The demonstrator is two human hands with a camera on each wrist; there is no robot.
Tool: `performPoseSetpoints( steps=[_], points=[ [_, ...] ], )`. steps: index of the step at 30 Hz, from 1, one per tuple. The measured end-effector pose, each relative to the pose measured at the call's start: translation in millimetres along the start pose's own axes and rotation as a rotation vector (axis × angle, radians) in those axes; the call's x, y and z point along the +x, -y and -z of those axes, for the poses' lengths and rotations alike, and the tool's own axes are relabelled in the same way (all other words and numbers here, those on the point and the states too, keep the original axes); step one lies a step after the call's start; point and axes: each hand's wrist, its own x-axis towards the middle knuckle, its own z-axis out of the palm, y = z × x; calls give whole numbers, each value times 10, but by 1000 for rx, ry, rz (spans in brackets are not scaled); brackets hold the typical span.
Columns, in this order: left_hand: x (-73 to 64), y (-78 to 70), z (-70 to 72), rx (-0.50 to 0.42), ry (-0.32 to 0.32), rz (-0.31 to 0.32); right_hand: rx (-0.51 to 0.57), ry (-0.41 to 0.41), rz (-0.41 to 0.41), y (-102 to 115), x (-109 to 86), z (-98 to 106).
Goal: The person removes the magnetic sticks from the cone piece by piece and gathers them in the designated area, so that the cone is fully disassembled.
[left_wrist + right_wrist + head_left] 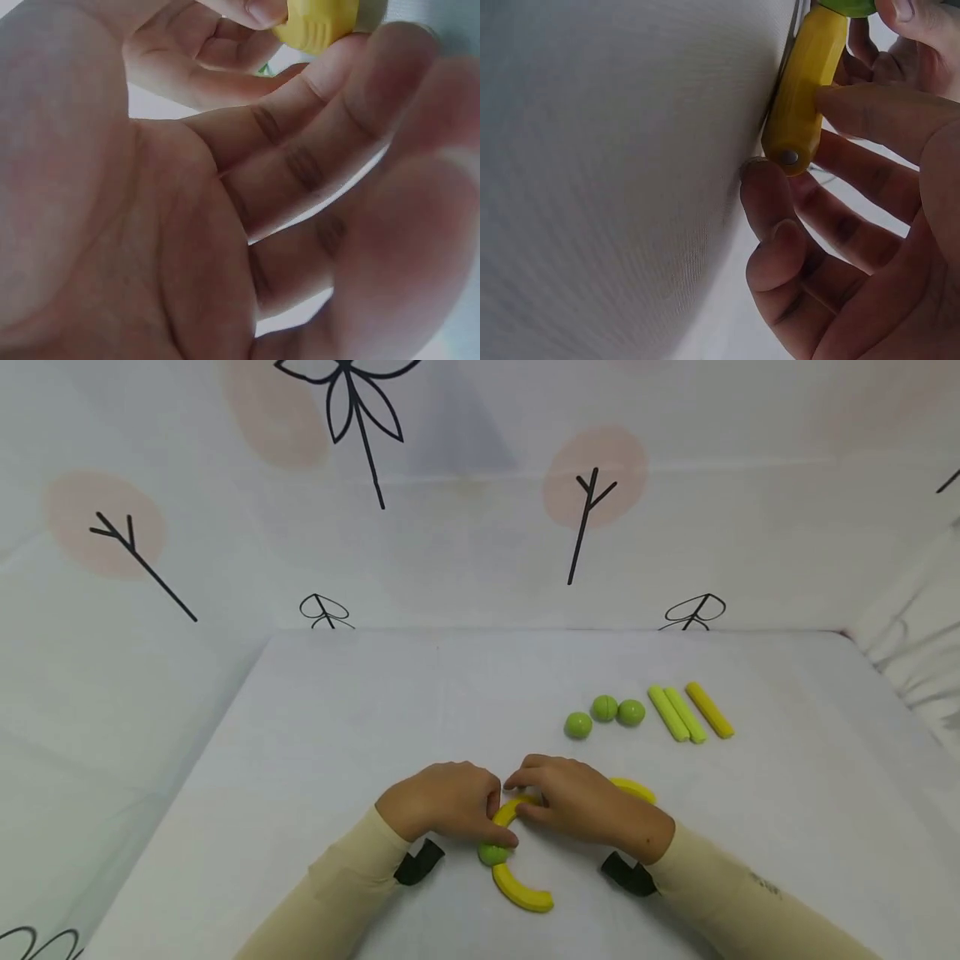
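Note:
My left hand (453, 797) has its thumb on a green ball (492, 855), with its fingers curled close by. In the right wrist view that thumb lies against the green ball (847, 6). My right hand (581, 797) pinches a curved yellow piece (506, 812) that meets the ball's far side. A silver dot shows in the free end of this yellow piece (802, 97), beside the right fingertips. Touching the near side of the ball is a second curved yellow piece (525, 893). The left wrist view shows part of the yellow piece (321, 22) past the left fingers.
Beyond the right hand, another yellow curved piece (633, 789) is partly hidden by it. Three green balls (604, 708) lie farther back on the white table (360, 693). To their right are two light green sticks (678, 714) and a yellow stick (709, 710).

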Motion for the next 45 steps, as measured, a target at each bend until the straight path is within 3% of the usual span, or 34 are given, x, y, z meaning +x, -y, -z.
performPoseSetpoints(
  steps=[6, 16, 22, 26, 30, 37, 45],
  points=[
    [-33, 6, 34, -25, 7, 12, 8, 36, 3, 3, 22, -2],
    [-81, -13, 74, -30, -22, 28, -51, 6, -47, -17, 2, 8],
    [-35, 5, 76, 17, -43, 14, -99, -36, -103, -7, -11, 69],
    [-15, 26, 64, -4, -34, 5, -119, -46, -105, -6, -16, 106],
    [-15, 39, 58, -21, -25, 1, -155, -75, -158, -29, -12, 168],
    [4, 41, 51, -26, -22, -19, -114, -138, -191, -91, -59, 344],
    [26, 61, 22, -25, -22, -17, -88, -208, -242, -234, -274, 516]
  ],
)
